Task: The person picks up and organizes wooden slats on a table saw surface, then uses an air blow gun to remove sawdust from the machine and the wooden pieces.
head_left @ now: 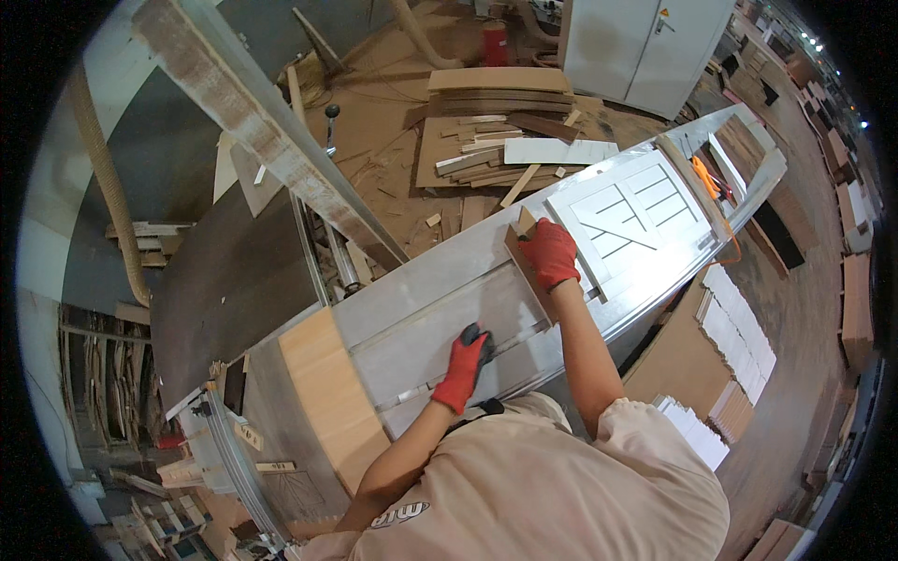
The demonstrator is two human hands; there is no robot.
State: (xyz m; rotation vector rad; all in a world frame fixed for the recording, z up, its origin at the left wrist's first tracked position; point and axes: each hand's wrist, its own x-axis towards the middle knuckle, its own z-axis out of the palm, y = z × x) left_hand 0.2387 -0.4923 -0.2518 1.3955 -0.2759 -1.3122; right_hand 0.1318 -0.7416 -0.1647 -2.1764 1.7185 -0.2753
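My right hand [550, 252] grips the brown board strip [524, 257] lying across the surface [440, 323]; left hand [468, 360] presses flat, nearer me.

A long grey metal surface [440, 327] is seen running from near left to far right. A pale wooden panel [329, 397] is laid flat at its near-left end, a small brown board piece [522, 254] is stood around the middle, and a white sheet with dark lines [629, 217] is laid toward the far right.
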